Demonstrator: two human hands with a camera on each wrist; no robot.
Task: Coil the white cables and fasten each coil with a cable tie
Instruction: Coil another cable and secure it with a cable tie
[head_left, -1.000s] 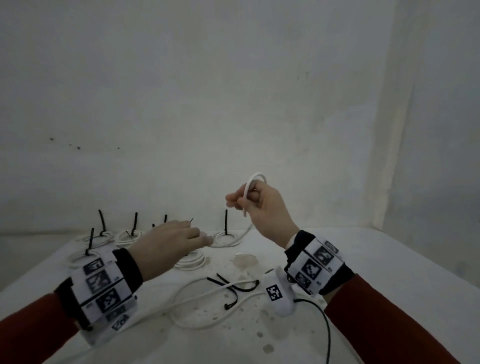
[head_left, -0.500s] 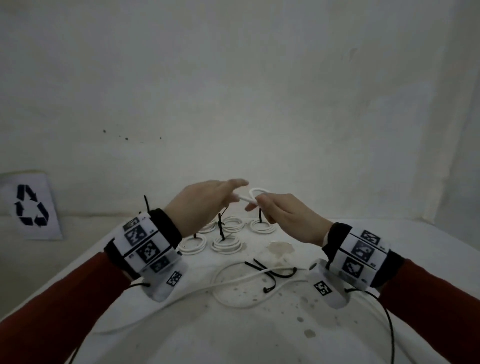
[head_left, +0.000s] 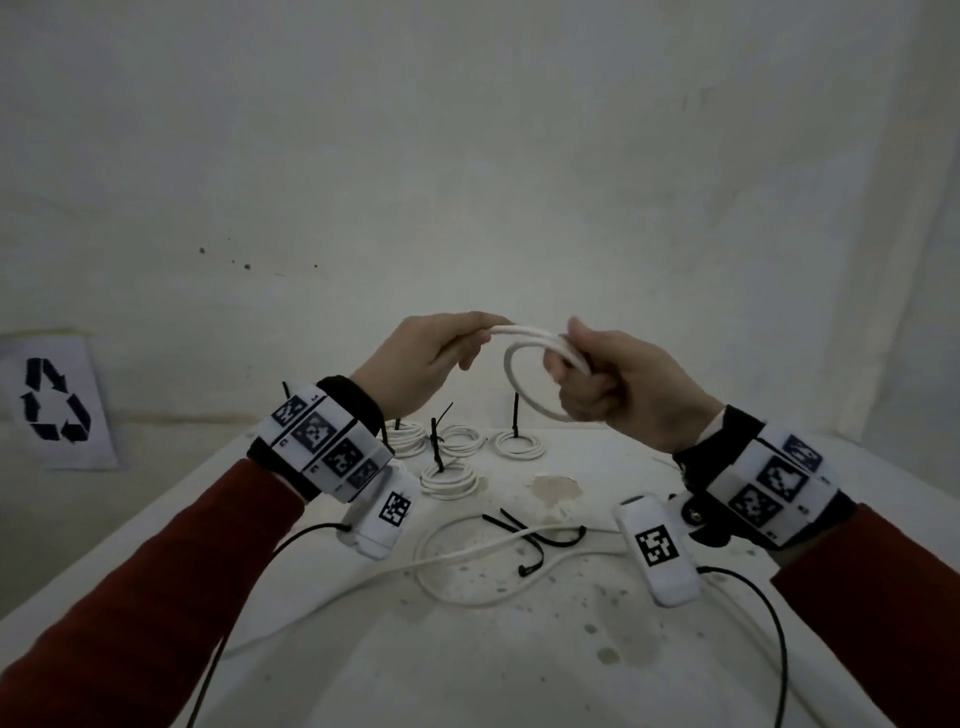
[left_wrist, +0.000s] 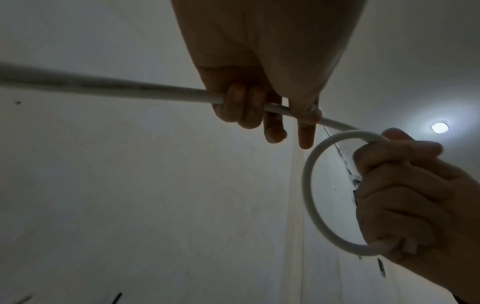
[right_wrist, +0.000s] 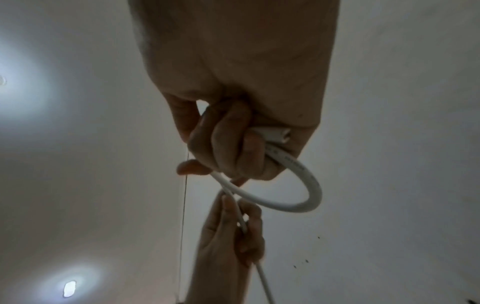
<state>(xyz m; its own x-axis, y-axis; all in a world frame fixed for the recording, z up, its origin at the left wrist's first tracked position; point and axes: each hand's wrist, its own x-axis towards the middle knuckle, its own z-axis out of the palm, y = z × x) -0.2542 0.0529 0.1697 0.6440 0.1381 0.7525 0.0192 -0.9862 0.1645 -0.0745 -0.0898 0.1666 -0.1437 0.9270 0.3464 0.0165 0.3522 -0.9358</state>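
A: Two hands up over the bench (head_left: 649, 670)?
B: Yep. Right hand (head_left: 623, 387) grips one loop of white cable (head_left: 522, 400); left hand (head_left: 421, 364) pinches the run beside it.
A: Rest?
B: Trails down to bench.

A recycling sign (head_left: 52, 400) leans against the wall (head_left: 467, 182).

Head view: looks forward and down over both forearms at the table (head_left: 519, 649), at moderate range. Left wrist view: close under the left hand (left_wrist: 259, 61), facing upward toward wall and, apparently, ceiling. Right wrist view: close under the right hand (right_wrist: 233, 72), likewise facing upward. All three views share both hands and the white cable (head_left: 524, 405) loop.
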